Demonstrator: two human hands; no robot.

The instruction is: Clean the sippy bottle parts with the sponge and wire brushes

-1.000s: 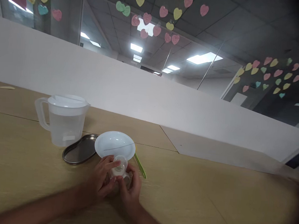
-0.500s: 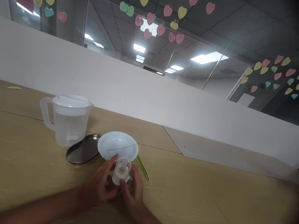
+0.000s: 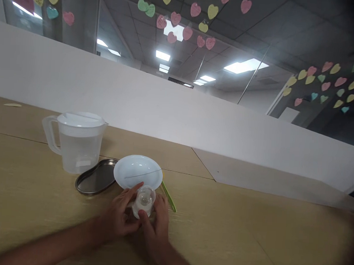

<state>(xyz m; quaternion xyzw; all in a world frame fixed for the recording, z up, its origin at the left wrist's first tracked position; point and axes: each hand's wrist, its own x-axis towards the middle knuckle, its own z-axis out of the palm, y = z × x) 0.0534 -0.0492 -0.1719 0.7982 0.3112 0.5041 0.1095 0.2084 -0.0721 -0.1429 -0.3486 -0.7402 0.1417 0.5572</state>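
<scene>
Clear container cupped between two hands

The small see-through container is just on the near side of the white bowl. The left hand curls round one side, its forefinger reaching up by the rim; the right hand grips the other, thumb pressed to the near wall. Whether the base rests on the table cannot be told. The step in hand looks like steadying or adjusting the container. Any move from here would seem to call for one hand to keep the lower part firm while the other shifts its hold, without knocking the bowl or the green stick just beside the right hand.
</scene>
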